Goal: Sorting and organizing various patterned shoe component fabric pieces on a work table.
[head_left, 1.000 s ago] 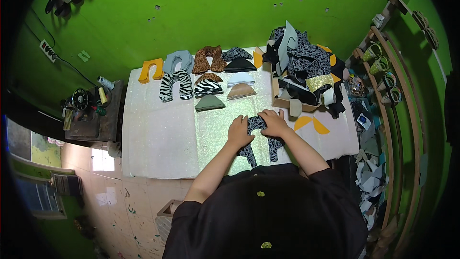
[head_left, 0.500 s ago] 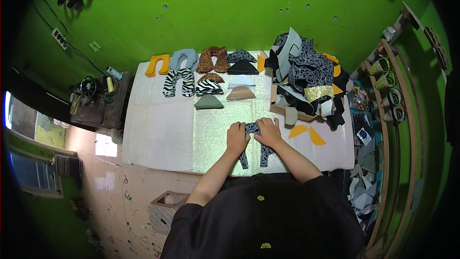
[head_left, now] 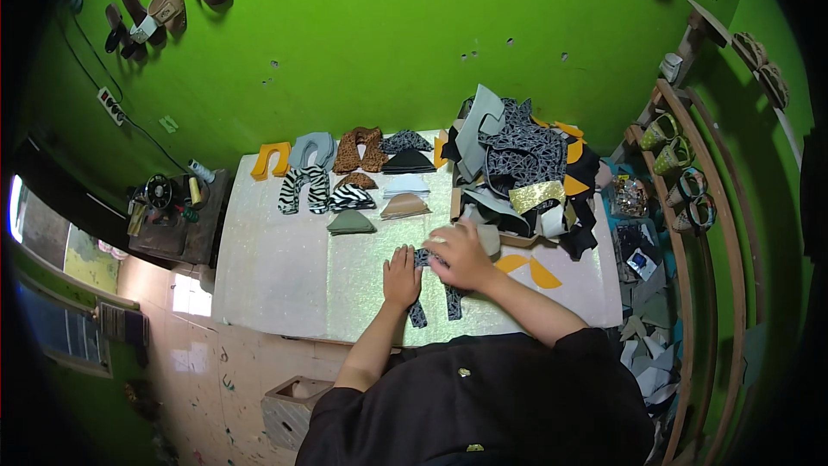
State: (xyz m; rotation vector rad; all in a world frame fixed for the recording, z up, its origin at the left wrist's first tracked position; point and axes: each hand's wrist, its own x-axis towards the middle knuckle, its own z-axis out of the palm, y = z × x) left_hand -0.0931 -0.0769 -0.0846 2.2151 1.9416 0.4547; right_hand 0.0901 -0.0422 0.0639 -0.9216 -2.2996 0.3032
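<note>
A U-shaped cut piece of black-and-grey patterned material [head_left: 454, 304] lies near the front edge of the table, its two legs pointing toward me. My left hand [head_left: 400, 278] rests flat on its left side, fingers stretched forward. Over its right side is my right hand [head_left: 464, 257], raised a little, with its fingers apart, bent and slightly blurred. The top of the piece shows only in part between my hands. Just right of my right hand lie two orange half-round pieces [head_left: 543, 274].
Behind my hands are stacks of cut pieces, among them zebra-striped [head_left: 304, 192], leopard-spotted [head_left: 360, 150] and green [head_left: 351, 223] ones. A box heaped with scraps [head_left: 526, 160] stands at the right. A wooden rack with sandals [head_left: 681, 155] rises beyond the table; a sewing machine [head_left: 159, 192] stands left.
My right hand has lifted and shifted left over the patterned piece, its fingers loosened. My left hand has flattened on the piece. The whole view has tilted upward, showing more wall.
</note>
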